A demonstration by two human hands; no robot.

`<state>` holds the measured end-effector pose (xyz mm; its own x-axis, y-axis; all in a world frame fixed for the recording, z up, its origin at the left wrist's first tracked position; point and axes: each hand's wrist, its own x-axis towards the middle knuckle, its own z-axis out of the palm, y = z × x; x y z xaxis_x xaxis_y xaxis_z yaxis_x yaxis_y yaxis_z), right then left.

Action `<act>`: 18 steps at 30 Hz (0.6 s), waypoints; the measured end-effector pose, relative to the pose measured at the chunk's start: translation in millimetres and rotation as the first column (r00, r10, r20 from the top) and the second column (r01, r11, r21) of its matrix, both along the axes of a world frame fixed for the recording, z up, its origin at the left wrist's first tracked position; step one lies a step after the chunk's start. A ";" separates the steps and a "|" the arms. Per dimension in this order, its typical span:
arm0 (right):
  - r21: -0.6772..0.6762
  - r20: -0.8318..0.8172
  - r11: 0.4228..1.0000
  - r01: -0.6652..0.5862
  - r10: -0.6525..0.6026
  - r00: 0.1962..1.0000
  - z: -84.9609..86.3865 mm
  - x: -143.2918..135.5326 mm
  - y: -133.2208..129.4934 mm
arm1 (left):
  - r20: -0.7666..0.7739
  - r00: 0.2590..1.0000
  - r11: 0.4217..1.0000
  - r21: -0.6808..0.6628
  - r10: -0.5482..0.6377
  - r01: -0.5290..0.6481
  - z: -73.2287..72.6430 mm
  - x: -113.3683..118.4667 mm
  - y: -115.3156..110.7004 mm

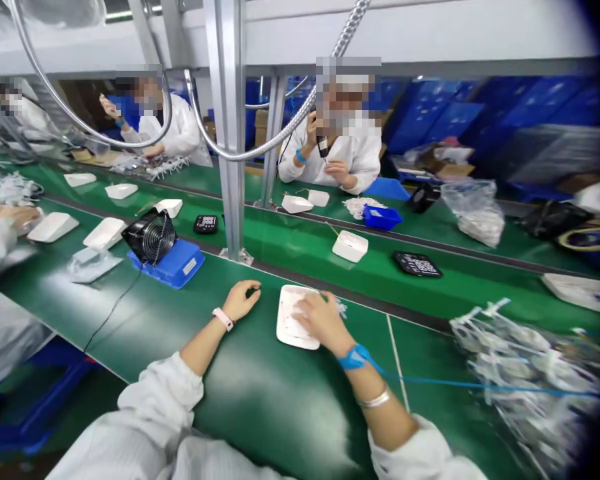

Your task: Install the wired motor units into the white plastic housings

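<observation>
A shallow white plastic housing (286, 325) with a raised rim lies on the green bench in front of me. My right hand (325, 323) is over its right side, with bent, closed fingers reaching inside; what the fingertips hold is hidden. Small white pieces (341, 307) show just beyond that hand. To the left of the housing, my left hand (240, 301) rests near the bench, apart from it. Its thumb and forefinger curve with a gap between them, and nothing is held. A blue wrist strap (355, 357) circles my right wrist, its cord running right.
A black fan (153, 239) sits on a blue box (183, 267) at left. White housings (351, 247) and a black display panel (417, 264) lie on the green belt. Bundled white cables (525, 373) pile at right. A metal post (226, 133) rises ahead; co-workers sit opposite.
</observation>
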<state>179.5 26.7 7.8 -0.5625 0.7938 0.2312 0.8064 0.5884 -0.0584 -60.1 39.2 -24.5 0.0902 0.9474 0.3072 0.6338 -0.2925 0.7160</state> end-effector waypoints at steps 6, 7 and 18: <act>-0.047 -0.041 0.997 0.066 -0.068 0.997 -11.8 -14.9 -29.9 | 0.023 0.985 0.978 0.125 -0.169 0.165 12.1 25.2 -25.9; -0.041 -0.066 0.996 0.074 -0.076 0.995 -10.5 -14.0 -32.0 | -0.005 0.970 0.956 0.169 -0.242 0.239 13.5 32.4 -31.9; 0.246 -0.460 0.738 0.629 -0.482 0.746 66.6 138.7 -125.1 | -0.550 0.737 0.730 0.302 -0.393 0.614 -15.2 62.6 -32.7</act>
